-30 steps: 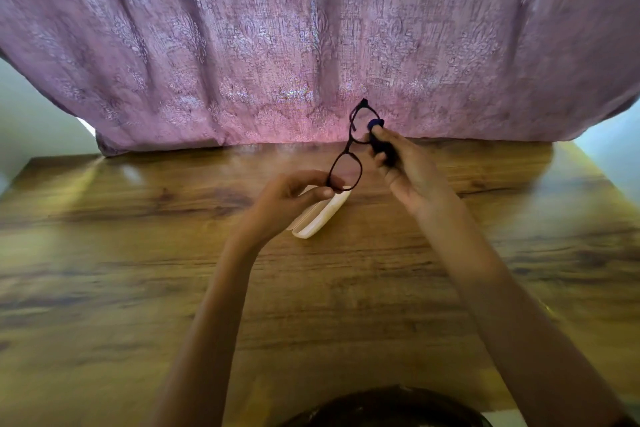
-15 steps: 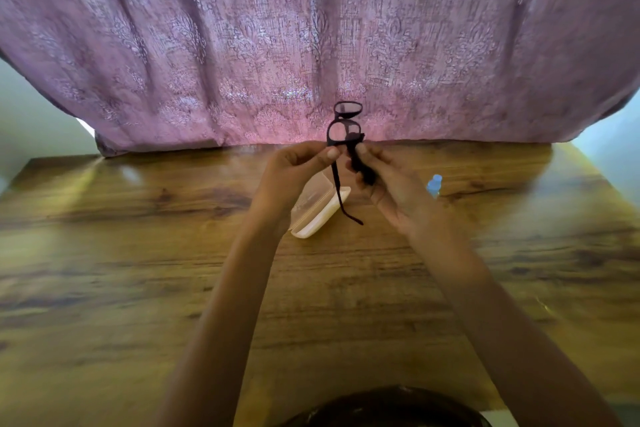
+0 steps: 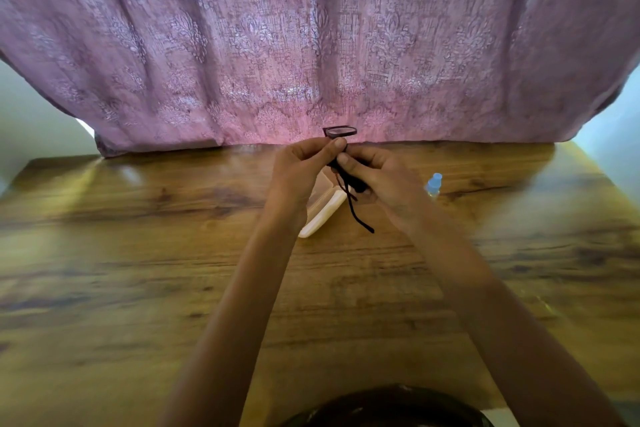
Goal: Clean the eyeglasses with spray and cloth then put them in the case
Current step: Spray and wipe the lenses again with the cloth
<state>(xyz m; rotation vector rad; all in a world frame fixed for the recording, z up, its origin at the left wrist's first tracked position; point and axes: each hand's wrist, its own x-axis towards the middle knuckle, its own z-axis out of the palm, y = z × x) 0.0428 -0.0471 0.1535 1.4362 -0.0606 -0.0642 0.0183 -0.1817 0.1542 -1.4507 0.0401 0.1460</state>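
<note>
Glasses point(image 3: 341, 132) up in the air over the far middle of the table point(image 3: 138, 253), caught between both hands, one dark-rimmed lens poking out above the fingertips against the pink curtain point(image 3: 311, 45). The rest of the frame is buried in the grip; one thin black arm of the glasses dangles down below the hands, its tip hanging over the wood just beside the case.

Left hand point(image 3: 298, 173) is curled in, thumb and forefinger pinched on the frame right under that lens. Right hand point(image 3: 381, 180) is closed too, fingers folded round something dark pressed against the glasses; it could be the cloth, though it's too bunched and shadowed for me to call it. The two thumbs sit almost touching.

Directly beneath the hands, the case point(image 3: 323, 210) lies on the table, pale cream, its lid looking open, partly hidden behind the left wrist. Off to the right of the right hand, apart from it, stands the spray bottle point(image 3: 433, 185), small and clear with a light blue cap, upright on the wood.

Writing? None I can read: the bottle is too small and blurred for any label, and the case shows a plain side.

A dark rounded shape point(image 3: 381, 406) sits at the near edge, cut off by the bottom of the view.
</note>
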